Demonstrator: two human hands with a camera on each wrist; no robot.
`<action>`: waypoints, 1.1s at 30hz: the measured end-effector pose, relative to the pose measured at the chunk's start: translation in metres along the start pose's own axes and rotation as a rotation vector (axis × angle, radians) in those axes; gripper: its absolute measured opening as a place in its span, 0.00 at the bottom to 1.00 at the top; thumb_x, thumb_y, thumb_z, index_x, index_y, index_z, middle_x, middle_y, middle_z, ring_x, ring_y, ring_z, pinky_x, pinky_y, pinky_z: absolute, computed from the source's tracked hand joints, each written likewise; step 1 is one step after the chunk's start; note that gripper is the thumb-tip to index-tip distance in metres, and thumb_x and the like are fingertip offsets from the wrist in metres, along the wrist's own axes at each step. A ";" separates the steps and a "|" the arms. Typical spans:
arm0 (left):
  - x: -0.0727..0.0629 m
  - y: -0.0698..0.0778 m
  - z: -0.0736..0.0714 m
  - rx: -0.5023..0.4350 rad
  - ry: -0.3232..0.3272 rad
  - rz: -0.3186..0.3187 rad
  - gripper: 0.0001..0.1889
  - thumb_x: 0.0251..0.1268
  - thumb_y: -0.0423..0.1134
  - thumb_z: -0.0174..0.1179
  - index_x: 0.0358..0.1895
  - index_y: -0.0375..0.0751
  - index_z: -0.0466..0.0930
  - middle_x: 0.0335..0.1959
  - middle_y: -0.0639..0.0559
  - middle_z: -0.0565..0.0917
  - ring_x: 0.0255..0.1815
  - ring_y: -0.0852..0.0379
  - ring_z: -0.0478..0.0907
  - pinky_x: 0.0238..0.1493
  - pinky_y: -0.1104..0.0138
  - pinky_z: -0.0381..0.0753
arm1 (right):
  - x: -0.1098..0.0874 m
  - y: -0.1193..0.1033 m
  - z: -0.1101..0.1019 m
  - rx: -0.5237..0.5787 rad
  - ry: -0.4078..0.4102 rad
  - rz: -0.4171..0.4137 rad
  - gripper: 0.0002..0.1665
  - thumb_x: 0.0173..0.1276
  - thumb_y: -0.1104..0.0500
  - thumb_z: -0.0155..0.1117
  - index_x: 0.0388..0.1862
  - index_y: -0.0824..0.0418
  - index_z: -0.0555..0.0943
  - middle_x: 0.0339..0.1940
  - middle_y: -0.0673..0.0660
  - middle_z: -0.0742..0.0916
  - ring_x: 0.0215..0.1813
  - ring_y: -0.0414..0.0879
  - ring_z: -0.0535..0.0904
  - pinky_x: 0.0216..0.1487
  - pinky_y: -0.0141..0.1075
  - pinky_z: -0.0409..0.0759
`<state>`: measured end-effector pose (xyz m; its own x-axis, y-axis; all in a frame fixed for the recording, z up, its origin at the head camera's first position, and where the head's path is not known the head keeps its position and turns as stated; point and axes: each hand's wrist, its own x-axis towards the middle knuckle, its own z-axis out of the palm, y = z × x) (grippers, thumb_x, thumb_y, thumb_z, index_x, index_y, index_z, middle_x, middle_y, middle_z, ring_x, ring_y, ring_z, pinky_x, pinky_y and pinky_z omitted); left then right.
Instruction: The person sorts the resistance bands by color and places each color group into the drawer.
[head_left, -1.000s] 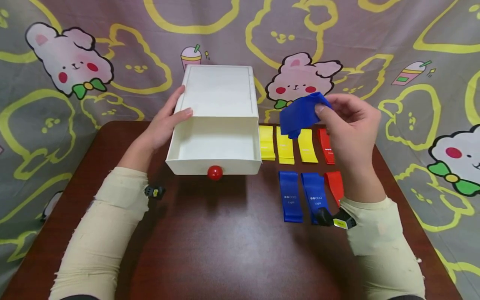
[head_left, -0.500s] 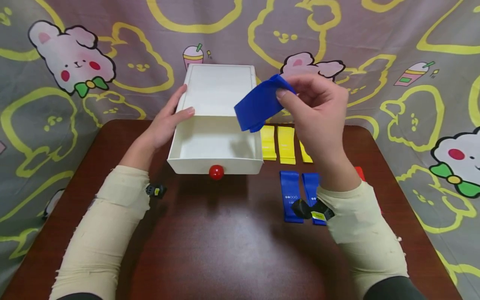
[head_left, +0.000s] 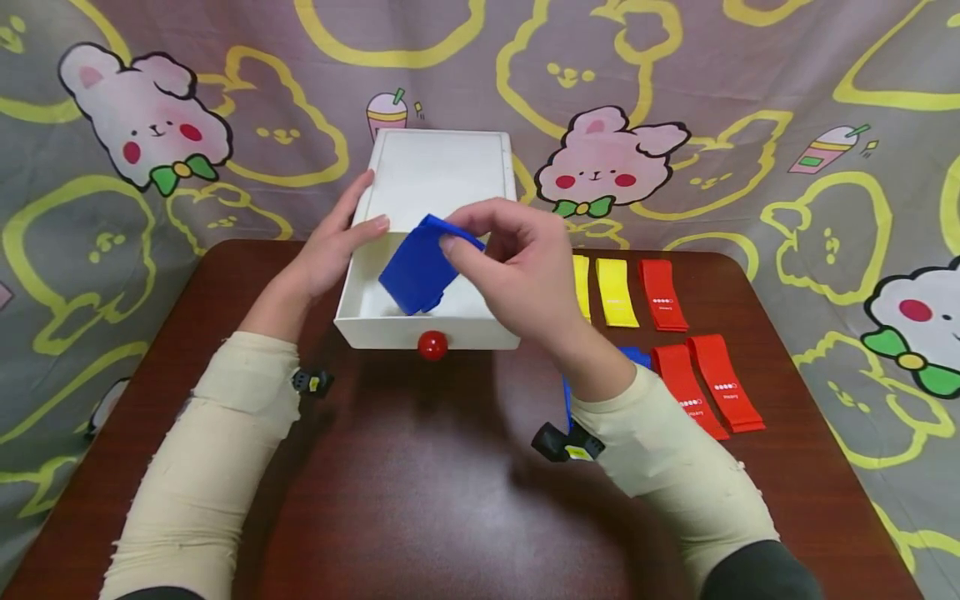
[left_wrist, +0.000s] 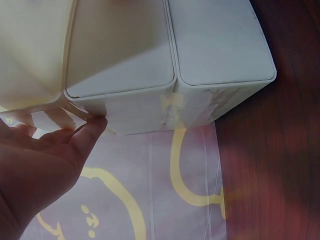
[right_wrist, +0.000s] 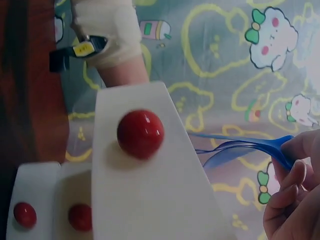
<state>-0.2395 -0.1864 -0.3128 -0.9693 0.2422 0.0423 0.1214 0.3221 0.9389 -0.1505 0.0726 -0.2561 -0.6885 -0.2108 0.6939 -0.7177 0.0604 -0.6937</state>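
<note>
A white drawer box (head_left: 442, 171) stands with its top drawer (head_left: 382, 333) pulled out, a red ball knob (head_left: 432, 345) on the front. My left hand (head_left: 322, 250) holds the box's left side, thumb over the top edge. In the left wrist view its fingertips meet the side wall (left_wrist: 132, 107). Between thumb and fingers, my right hand (head_left: 525, 267) pinches a folded blue resistance band (head_left: 418, 271) over the open drawer. The band's free end hangs toward the drawer floor. In the right wrist view, the blue band (right_wrist: 245, 147) shows as several loose layers behind the drawer front.
Yellow bands (head_left: 617, 292) and red bands (head_left: 727, 383) lie in rows on the brown table (head_left: 420, 517), right of the box. Another blue band (head_left: 636, 357) is partly hidden by my right arm. Lower drawers with red knobs (right_wrist: 25, 215) show in the right wrist view.
My right hand has carried the blue band leftward from above the yellow bands, then down over the open drawer. My left hand stays on the box.
</note>
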 end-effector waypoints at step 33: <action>0.001 -0.002 0.000 -0.031 -0.003 -0.007 0.40 0.72 0.54 0.55 0.81 0.69 0.43 0.81 0.52 0.45 0.70 0.44 0.59 0.65 0.46 0.64 | 0.003 0.041 -0.025 -0.512 -0.215 0.420 0.13 0.62 0.55 0.76 0.44 0.57 0.88 0.39 0.52 0.88 0.44 0.50 0.79 0.36 0.40 0.77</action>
<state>-0.2405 -0.1865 -0.3150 -0.9695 0.2425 0.0347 0.1077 0.2950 0.9494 -0.1847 0.0992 -0.2770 -0.9207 -0.2538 0.2964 -0.3901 0.6202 -0.6806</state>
